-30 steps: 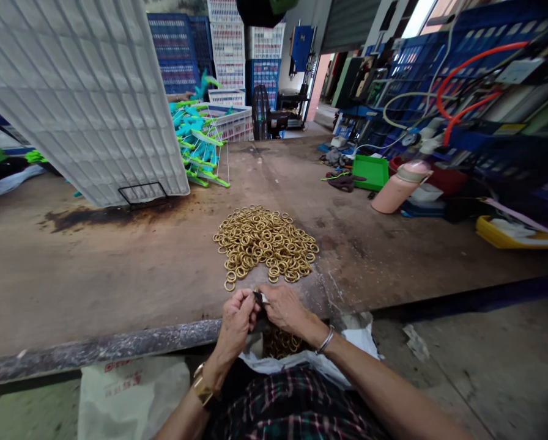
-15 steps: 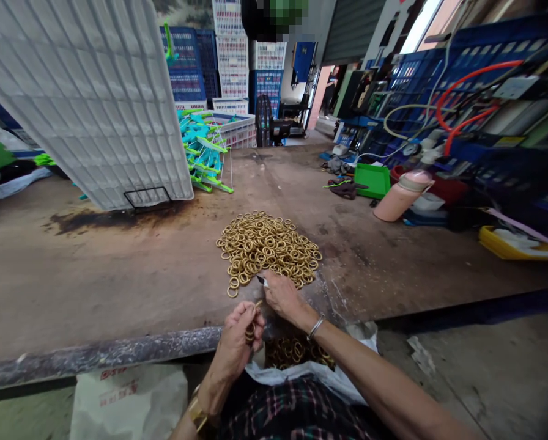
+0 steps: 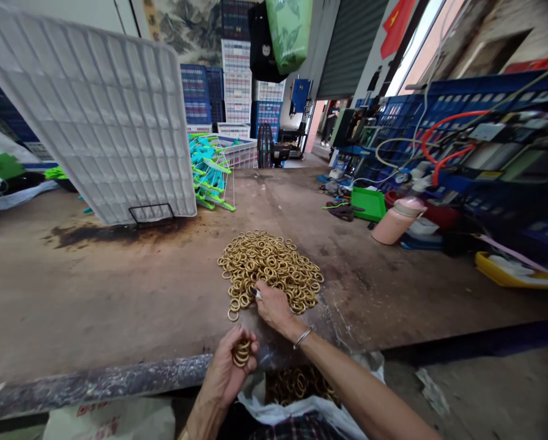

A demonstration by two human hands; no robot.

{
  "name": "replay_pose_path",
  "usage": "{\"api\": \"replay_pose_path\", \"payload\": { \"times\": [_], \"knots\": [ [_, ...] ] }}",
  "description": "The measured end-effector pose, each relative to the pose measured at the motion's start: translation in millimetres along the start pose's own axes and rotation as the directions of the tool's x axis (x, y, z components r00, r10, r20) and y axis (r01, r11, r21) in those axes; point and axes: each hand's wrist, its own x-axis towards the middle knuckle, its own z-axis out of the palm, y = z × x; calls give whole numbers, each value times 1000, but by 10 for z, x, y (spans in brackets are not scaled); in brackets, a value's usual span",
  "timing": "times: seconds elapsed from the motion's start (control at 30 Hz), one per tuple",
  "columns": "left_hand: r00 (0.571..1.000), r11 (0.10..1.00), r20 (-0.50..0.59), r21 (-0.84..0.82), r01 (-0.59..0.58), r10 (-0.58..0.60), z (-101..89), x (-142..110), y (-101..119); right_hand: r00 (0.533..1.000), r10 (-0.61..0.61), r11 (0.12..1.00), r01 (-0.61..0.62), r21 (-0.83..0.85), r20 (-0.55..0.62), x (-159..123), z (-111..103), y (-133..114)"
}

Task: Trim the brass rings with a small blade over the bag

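Note:
A heap of brass-coloured rings [image 3: 269, 263] lies on the table in front of me. My left hand [image 3: 232, 360], palm partly turned up near the table edge, curls its fingers around a few brass rings [image 3: 241, 353]. My right hand [image 3: 274, 308] reaches to the near side of the heap, fingers pinched together. At its fingertips shows a small black-tipped, white piece [image 3: 256, 293] whose kind I cannot make out. Below the table edge, between my forearms, an open white bag [image 3: 292, 410] holds more rings [image 3: 300, 384].
A white ribbed panel [image 3: 131, 122] stands at the left on a black wire stand [image 3: 152, 213]. Behind it are turquoise and green plastic pieces [image 3: 210, 171]. At the right are a green tray [image 3: 368, 204], a pink bottle [image 3: 397, 221] and a yellow tray [image 3: 512, 272].
My view has tilted up a little. My left hand has opened somewhat and turned, showing the rings in it. My right hand has moved slightly forward and left against the heap.

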Motion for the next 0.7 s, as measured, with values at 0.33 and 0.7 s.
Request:
{"api": "replay_pose_path", "payload": {
  "times": [0.33,0.7],
  "knots": [
    [950,876,6,387,-289,311,99,155,-45,996,46,716,-89,692,81,-301,-256,140],
    [882,470,248,771,-430,400,22,295,-70,862,121,410,-495,766,492,-591,-192,212]
  ]
}}
